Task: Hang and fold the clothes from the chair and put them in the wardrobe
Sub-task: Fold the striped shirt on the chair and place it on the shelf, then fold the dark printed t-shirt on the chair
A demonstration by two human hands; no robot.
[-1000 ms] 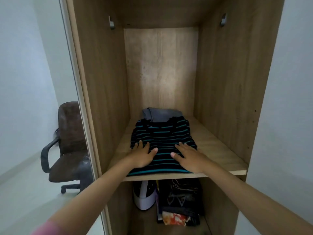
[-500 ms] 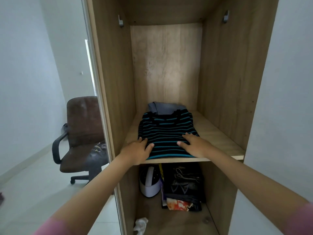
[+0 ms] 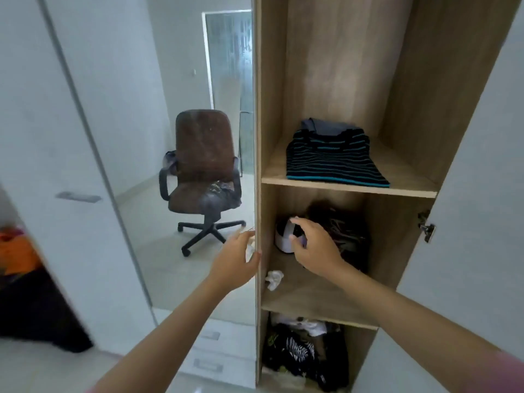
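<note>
A folded striped shirt (image 3: 334, 160) lies on the wardrobe (image 3: 405, 109) shelf, upper right. Below it, both hands, left hand (image 3: 235, 262) and right hand (image 3: 314, 248), hover with relaxed fingers, holding nothing. A chair (image 3: 202, 163) with clothes stands centre left.

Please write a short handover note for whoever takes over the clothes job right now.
Left hand: open, empty, by the wardrobe's front edge.
Right hand: open, empty, in front of the middle compartment.
Done: folded striped shirt lies on the upper shelf, atop a grey folded garment.
Left: dark clothing lies on the office chair; fetch it, fold or hang it, and put it away.
</note>
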